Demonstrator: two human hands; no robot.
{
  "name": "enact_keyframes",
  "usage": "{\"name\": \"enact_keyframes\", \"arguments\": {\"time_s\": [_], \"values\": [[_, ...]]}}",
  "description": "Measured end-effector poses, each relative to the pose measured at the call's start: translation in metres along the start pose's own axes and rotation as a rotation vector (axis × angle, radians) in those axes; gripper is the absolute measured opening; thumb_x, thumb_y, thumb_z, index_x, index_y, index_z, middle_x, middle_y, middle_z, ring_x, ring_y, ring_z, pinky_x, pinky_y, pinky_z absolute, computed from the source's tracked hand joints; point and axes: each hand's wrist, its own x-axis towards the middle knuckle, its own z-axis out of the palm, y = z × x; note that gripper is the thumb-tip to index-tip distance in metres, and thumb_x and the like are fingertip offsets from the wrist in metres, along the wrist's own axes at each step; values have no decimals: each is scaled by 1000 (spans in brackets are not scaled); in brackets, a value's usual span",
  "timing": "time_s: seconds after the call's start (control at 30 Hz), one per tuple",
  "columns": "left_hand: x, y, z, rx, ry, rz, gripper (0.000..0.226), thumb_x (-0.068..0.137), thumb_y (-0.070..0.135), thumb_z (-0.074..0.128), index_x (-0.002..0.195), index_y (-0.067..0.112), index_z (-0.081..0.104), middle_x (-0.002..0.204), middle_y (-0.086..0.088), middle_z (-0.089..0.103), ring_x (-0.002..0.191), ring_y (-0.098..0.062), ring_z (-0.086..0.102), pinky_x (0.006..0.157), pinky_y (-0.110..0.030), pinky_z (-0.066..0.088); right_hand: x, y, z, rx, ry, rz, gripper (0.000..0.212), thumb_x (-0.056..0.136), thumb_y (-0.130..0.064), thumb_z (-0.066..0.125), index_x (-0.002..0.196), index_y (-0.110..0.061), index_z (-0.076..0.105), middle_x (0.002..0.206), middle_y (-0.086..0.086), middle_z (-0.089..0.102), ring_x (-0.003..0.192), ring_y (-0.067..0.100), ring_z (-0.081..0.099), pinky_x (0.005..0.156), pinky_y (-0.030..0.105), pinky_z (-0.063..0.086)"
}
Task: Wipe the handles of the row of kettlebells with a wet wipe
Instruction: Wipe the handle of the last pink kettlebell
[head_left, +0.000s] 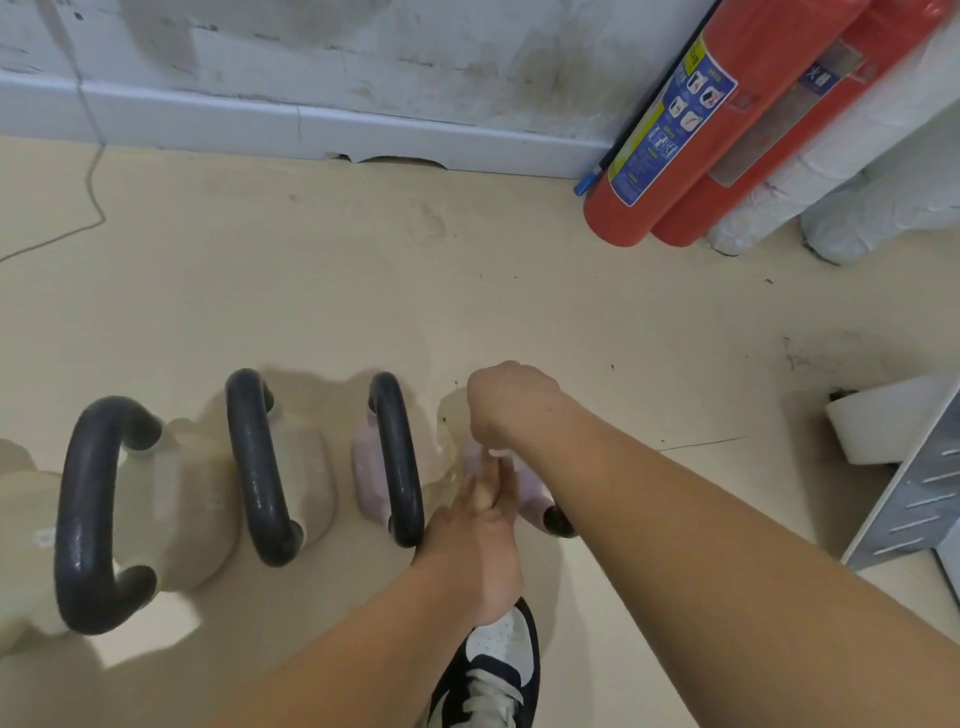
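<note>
The right hand curls round a wet wipe (only a white edge shows) on the handle of the rightmost kettlebell; the left hand grips that handle nearer the person.

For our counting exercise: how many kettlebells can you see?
4, in a row: large beige kettlebell far left, smaller beige kettlebell, pink kettlebell, then fourth kettlebell under the left hand and right hand. Another may be cut off left.

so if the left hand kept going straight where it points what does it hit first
Probably the right hand, gripping the same kettlebell handle just ahead of the left hand, though depth is unclear.
</note>
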Motion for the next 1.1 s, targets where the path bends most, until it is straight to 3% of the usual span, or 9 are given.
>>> {"name": "enact_keyframes", "arguments": {"time_s": [0.23, 0.37, 0.47, 0.6, 0.7, 0.8, 0.9, 0.97, 1.1], "values": [[-7, 5, -5, -28, 38, 68, 95, 89, 5, 47, 160, 21, -14, 165, 3, -25, 147, -24, 29, 114, -38, 38, -52, 47, 84, 687, 465, -108, 35, 98, -32, 38, 130, -19, 47, 107, -7, 56, 88, 21, 58, 68, 36, 47], [-4, -1, -2, 60, 32, 97, 98, 92, 11, 51, 159, 23, -20, 159, 0, -42, 156, -22, -15, 127, -41, 14, -65, 48, 157, 740, 770, -36, 46, 96, -28, 38, 135, -8, 54, 104, 2, 61, 88, 22, 55, 76, 36, 49], [-1, -3, 1, 80, 27, 79, 100, 96, 20, 53, 156, 22, -27, 155, -1, -48, 154, -21, -22, 128, -42, 8, -66, 35, 177, 904, 903, 75, 35, 99, -21, 46, 129, -8, 57, 106, 2, 57, 94, 16, 50, 81, 24, 42], [-5, 0, -5, 106, 19, 80, 93, 101, 29, 47, 156, 18, -28, 158, -3, -44, 153, -21, -26, 128, -40, 2, -73, 12, 187, 1465, 766, 167, 29, 96, -35, 45, 123, -28, 52, 114, 3, 62, 104, 17, 65, 88, 36, 57], [-7, 2, -7, 126, 17, 74, 93, 100, 24, 47, 156, 18, -28, 158, -2, -43, 152, -19, -27, 128, -37, -1, -74, 4, 190, 1705, 618, 216, 31, 99, -25, 45, 130, -32, 48, 115, 5, 68, 105, 18, 70, 93, 42, 60], [-5, 2, -5, 111, 30, 80, 94, 100, 24, 47, 155, 17, -29, 157, -2, -44, 152, -19, -28, 128, -38, -1, -81, 11, 180, 1562, 650, 195, 31, 106, -11, 45, 117, -40, 45, 111, -5, 64, 95, -4, 66, 82, 23, 57], [-1, -1, 3, 121, 34, 109, 93, 101, 32, 47, 156, 18, -26, 162, -3, -36, 155, -22, -19, 128, -41, 6, -89, 21, 147, 1151, 788, 142, 21, 98, -33, 50, 119, -29, 52, 114, -12, 59, 97, 4, 63, 75, 28, 50], [2, -1, 8, 150, 52, 111, 88, 99, 29, 47, 160, 14, -15, 168, -10, -18, 156, -28, 3, 125, -42, 19, -78, 28, 115, 826, 651, 116, 35, 96, -40, 53, 125, -20, 50, 113, -8, 54, 91, 16, 60, 68, 32, 42], [-3, 4, 2, 117, 16, 41, 62, 97, 12, 43, 156, 11, 24, 166, -7, 11, 150, -24, 23, 121, -37, 28, -42, 20, 52, 354, 393, 112, 32, 97, -18, 54, 126, -10, 45, 120, 7, 54, 100, 31, 65, 65, 34, 37]]}}
